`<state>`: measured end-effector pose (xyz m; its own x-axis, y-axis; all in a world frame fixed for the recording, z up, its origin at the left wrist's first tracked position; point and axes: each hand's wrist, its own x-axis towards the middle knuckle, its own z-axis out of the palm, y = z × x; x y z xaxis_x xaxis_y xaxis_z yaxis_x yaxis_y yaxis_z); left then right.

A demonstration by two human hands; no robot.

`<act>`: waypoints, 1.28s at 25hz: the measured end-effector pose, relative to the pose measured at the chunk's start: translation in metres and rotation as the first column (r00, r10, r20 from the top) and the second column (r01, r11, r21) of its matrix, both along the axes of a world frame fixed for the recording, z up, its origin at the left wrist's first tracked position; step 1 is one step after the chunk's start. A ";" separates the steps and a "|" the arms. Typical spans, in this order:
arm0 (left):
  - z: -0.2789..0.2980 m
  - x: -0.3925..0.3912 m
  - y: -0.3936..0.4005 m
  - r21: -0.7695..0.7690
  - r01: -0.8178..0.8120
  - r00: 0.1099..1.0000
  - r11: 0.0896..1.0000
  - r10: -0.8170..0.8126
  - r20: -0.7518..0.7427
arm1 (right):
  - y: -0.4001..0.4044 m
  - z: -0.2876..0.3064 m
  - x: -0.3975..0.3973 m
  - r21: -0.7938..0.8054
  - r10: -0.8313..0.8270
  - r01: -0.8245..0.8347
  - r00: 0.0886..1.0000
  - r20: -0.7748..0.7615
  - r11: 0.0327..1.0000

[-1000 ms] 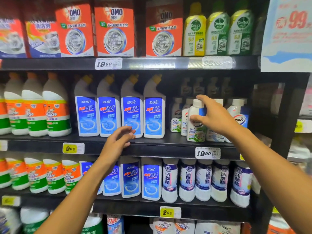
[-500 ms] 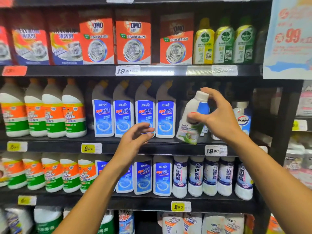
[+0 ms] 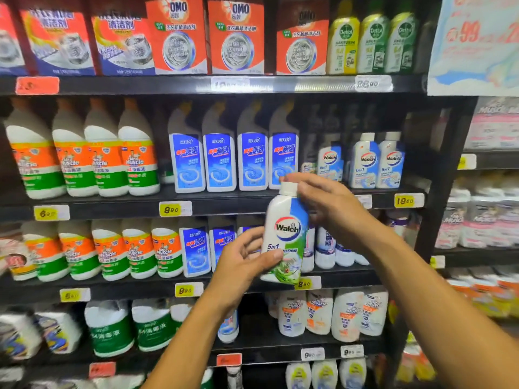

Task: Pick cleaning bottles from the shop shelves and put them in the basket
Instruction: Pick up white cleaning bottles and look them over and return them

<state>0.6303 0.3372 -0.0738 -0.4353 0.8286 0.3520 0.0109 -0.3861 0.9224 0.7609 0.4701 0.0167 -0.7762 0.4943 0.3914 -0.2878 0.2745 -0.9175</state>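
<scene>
A white Walch bottle (image 3: 285, 226) with a blue and green label and a white cap is held upright in front of the shelves. My right hand (image 3: 331, 203) grips its neck and shoulder from the right. My left hand (image 3: 243, 259) holds its lower part, thumb across the front of the label. Three more Walch bottles (image 3: 365, 161) stand on the middle shelf behind. No basket is in view.
Black shelves (image 3: 224, 204) carry blue-labelled toilet cleaner bottles (image 3: 219, 161), orange and green Mr Muscle bottles (image 3: 106, 161), OMO boxes (image 3: 179, 37) and Dettol bottles (image 3: 370, 40) on top. A black upright (image 3: 441, 192) borders the bay on the right; a price poster (image 3: 477, 43) hangs top right.
My right hand has drawn the Walch bottle off the middle shelf, down and toward me. My left hand left the shelf edge and took hold of the bottle's lower part.
</scene>
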 end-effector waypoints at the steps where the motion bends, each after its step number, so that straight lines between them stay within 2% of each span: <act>1: -0.005 0.000 -0.005 -0.011 0.006 1.000 1.000 -0.006 0.011 | -0.006 -0.002 -0.001 -0.028 -0.038 0.038 0.999 -0.001 0.999; 4: -0.015 0.001 -0.018 -0.010 0.027 0.999 1.000 -0.027 0.044 | -0.021 -0.010 -0.001 -0.021 -0.125 0.124 0.992 -0.024 0.992; 8: -0.024 0.002 -0.031 -0.005 0.044 0.998 0.999 -0.043 0.052 | -0.034 -0.018 0.001 -0.025 -0.125 0.123 0.991 -0.057 0.992; 12: -0.030 -0.002 -0.038 -0.011 0.066 0.997 0.998 -0.066 0.044 | -0.034 -0.016 0.004 0.007 0.016 -0.016 1.000 -0.014 1.000; 17: -0.024 0.001 -0.033 0.024 0.170 0.977 0.985 -0.171 0.123 | -0.024 -0.001 0.005 0.047 0.156 -0.156 0.988 0.013 0.987; 23: -0.020 0.015 -0.015 0.032 -0.022 0.999 0.999 0.021 0.040 | -0.007 0.001 0.008 0.046 0.116 -0.114 0.993 -0.038 0.992; 25: -0.020 0.018 -0.011 0.030 -0.007 0.999 1.000 0.006 0.049 | -0.001 0.003 0.012 0.085 0.152 -0.151 0.988 -0.013 0.985; 28: -0.018 0.020 -0.008 0.039 0.040 0.997 0.998 -0.043 0.062 | 0.008 0.008 0.017 0.040 0.255 -0.254 0.967 -0.024 0.966; 32: -0.014 0.020 -0.002 0.039 0.006 0.999 0.999 -0.007 0.033 | 0.016 0.010 0.016 0.029 0.218 -0.217 0.975 -0.040 0.976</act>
<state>0.6508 0.3352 -0.0879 -0.4417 0.8176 0.3694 -0.0223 -0.4217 0.9065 0.7771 0.4865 0.0263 -0.8466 0.3049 0.4362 -0.3817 0.2232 -0.8969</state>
